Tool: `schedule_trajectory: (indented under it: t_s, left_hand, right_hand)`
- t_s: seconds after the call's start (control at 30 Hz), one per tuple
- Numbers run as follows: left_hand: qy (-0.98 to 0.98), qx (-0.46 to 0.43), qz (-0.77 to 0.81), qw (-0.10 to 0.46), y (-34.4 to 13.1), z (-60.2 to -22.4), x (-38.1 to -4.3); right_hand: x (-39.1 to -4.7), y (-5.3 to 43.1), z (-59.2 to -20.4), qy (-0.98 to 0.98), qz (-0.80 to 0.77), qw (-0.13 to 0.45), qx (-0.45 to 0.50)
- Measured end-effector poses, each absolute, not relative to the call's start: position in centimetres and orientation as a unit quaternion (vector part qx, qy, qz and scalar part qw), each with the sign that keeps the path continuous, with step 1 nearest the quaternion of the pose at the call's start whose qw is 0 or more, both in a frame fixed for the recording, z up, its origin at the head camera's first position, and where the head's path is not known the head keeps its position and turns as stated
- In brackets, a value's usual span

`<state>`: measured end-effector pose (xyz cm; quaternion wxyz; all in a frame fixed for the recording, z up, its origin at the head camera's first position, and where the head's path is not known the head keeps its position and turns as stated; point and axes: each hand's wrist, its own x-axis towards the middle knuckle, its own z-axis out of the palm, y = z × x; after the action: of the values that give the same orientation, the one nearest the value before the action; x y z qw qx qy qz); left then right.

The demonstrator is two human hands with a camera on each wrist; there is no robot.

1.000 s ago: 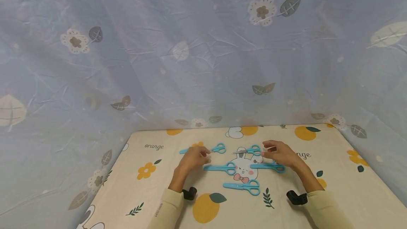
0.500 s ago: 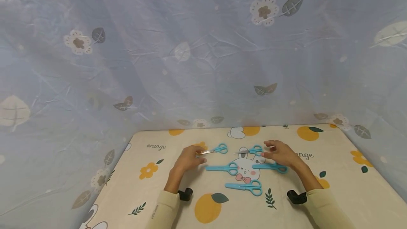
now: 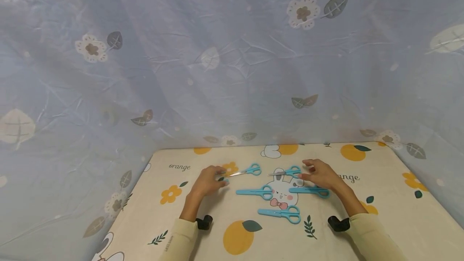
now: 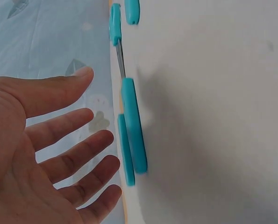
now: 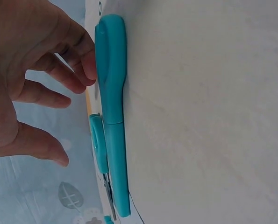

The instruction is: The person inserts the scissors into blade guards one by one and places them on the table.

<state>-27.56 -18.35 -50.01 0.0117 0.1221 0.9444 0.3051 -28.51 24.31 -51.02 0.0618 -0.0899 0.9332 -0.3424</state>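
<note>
- Fingers (image 4: 78,153) of my left hand (image 3: 207,179) are spread and released, with nothing in them; on my right hand (image 3: 320,173) they bend loosely and grasp nothing either.
- Blue-grey wall cloth (image 3: 232,104), printed with flowers and leaves, hangs behind my table.
- Under my hands is a cream tablecloth (image 3: 282,245) with oranges and a rabbit on it.
- Out of pale sleeves (image 3: 181,235) my forearms reach forward and lean inward; the left palm faces the middle, thumb nearest me, while the right hand arches over the cloth with its thumb toward the middle.
- Three pairs of covered scissors lie nearer me: middle-left (image 3: 251,192), middle-right (image 3: 308,190) and front (image 3: 278,213), handles to the right.
- Beyond them, the back-left scissors (image 3: 246,171) and back-right scissors (image 3: 285,172) have bare blades pointing left, long axes running roughly sideways. My left hand is nearer the first pair's tip; my right thumb is just beside the second pair's handles, and I cannot tell whether it touches.
- Smallest are two blue pieces, apparently blade covers (image 4: 135,126), side by side just beyond my left fingertips, roughly in line with the back-left blade; from above, my hand mostly hides them.
</note>
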Motion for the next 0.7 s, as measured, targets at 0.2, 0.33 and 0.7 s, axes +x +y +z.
schedule_trajectory:
  t_s: [0.2,0.33,0.7]
  left_hand:
    - [0.943,0.101,0.318,0.008,-19.2,-50.1,-27.4]
    - [0.943,0.088,0.321,0.011,-19.6,-50.2,-27.1]
    - [0.946,0.075,0.314,0.012,-20.4,-50.2,-26.8]
  right_hand:
    - [-28.8,24.4,-51.5,0.929,-0.351,0.058,-0.1]
    - [-29.0,24.4,-51.7,0.926,-0.356,0.055,-0.112]
    - [-29.6,24.2,-51.6,0.926,-0.351,0.058,-0.123]
